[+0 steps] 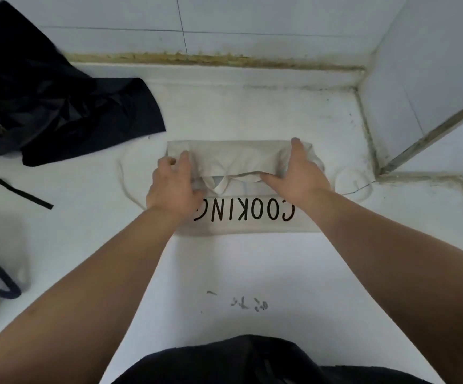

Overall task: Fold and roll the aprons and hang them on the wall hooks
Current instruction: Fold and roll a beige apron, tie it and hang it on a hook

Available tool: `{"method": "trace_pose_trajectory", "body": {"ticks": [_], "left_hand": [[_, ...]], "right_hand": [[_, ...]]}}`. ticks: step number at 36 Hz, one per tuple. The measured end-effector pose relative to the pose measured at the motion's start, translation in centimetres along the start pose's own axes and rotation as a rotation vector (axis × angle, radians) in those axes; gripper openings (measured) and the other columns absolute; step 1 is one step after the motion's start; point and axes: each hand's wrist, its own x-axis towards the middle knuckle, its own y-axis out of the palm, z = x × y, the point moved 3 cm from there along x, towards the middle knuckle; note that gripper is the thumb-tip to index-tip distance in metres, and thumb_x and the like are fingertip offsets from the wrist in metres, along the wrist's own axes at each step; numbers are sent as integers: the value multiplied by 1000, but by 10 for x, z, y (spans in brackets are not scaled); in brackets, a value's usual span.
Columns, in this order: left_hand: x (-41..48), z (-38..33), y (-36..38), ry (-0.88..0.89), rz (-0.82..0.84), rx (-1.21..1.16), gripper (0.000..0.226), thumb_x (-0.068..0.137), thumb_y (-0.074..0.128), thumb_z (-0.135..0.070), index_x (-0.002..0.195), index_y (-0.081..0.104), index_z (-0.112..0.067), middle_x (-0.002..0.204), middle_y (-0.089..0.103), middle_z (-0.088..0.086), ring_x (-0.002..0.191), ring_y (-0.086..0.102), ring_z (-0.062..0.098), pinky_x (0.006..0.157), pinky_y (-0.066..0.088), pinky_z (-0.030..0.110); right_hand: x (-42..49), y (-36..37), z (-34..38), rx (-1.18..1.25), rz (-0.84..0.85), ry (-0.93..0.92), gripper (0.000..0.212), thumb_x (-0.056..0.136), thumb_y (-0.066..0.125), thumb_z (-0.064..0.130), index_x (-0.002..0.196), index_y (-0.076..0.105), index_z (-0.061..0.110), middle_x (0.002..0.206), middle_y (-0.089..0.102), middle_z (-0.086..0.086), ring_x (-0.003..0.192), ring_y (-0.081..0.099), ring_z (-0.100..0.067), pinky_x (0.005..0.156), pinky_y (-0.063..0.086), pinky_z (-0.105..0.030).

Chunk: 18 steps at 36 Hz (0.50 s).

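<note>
My left hand (173, 187) and right hand (298, 173) both grip the folded-over top layer of the beige apron (233, 156). It lies on the white counter (252, 267), its COOKING print upside down to me. A crumpled dark apron (58, 106) sits far left.

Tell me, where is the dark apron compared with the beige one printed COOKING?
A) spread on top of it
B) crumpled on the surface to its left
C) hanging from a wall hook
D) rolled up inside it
B: the dark apron lies in a crumpled heap on the white surface, to the left of the beige apron and nearer the tiled wall.
</note>
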Motion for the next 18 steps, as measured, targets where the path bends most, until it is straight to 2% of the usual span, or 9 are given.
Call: {"method": "trace_pose_trajectory", "body": {"ticks": [1, 3, 5, 6, 10, 12, 14, 16, 18], "left_hand": [[6, -1, -1, -36, 35, 38, 73, 86, 63, -34, 145, 21, -26, 141, 24, 11, 126, 32, 30, 86, 43, 41], [16, -4, -4, -9, 55, 149, 63, 88, 59, -38, 142, 28, -26, 135, 30, 11, 122, 34, 30, 83, 41, 38], [25, -6, -10, 67, 21, 268, 46, 91, 51, -35, 135, 42, -26, 129, 38, 10, 118, 38, 29, 83, 39, 36], [31, -7, -14, 101, -8, 303, 39, 93, 47, -31, 132, 48, -25, 126, 42, 10, 116, 39, 29, 84, 39, 36], [68, -14, -40, 161, -156, 154, 28, 94, 47, -21, 114, 66, -15, 112, 52, 17, 101, 52, 35, 69, 39, 34], [94, -15, -56, 95, -304, -84, 26, 93, 50, -25, 105, 66, -9, 102, 57, 18, 90, 58, 36, 66, 40, 31], [110, -16, -70, -48, -384, -483, 31, 92, 54, -33, 113, 61, -13, 107, 62, 8, 92, 62, 26, 78, 49, 32], [113, -22, -72, -91, -400, -845, 52, 93, 56, -35, 140, 41, -18, 133, 48, 2, 111, 56, 13, 99, 44, 28], [106, -28, -66, 27, -374, -821, 64, 96, 54, -31, 151, 23, -17, 151, 27, 6, 137, 36, 18, 113, 32, 36]], "right_hand": [[4, 0, 3, -20, 25, 12, 87, 87, 57, 52, 150, 7, 20, 122, 59, -10, 106, 60, -31, 83, 45, -35], [17, -2, 7, -77, 33, -5, 59, 93, 51, 44, 142, 31, 18, 120, 60, -10, 108, 58, -32, 83, 43, -33], [32, -12, 9, -37, -47, -37, 29, 95, 45, 29, 119, 55, 17, 112, 62, -10, 105, 57, -31, 83, 43, -32], [41, -19, 11, -2, -84, -38, 24, 94, 44, 24, 110, 60, 15, 106, 62, -9, 99, 56, -29, 79, 42, -30], [75, -52, 27, 56, -125, -27, 27, 93, 47, 25, 79, 58, 6, 78, 56, -9, 75, 53, -27, 68, 40, -28], [89, -66, 38, 325, -174, 28, 38, 96, 45, 31, 66, 50, 9, 67, 55, -12, 58, 53, -27, 56, 41, -29], [96, -76, 47, 646, -262, 47, 33, 98, 44, 38, 87, 59, 11, 83, 62, -12, 69, 61, -25, 50, 48, -31], [98, -79, 56, 726, -349, -42, 38, 97, 45, 39, 127, 50, 16, 109, 60, -6, 99, 60, -21, 79, 55, -36], [92, -72, 58, 641, -346, -142, 41, 98, 46, 30, 137, 41, 18, 123, 57, -5, 111, 55, -19, 95, 43, -28]]}}
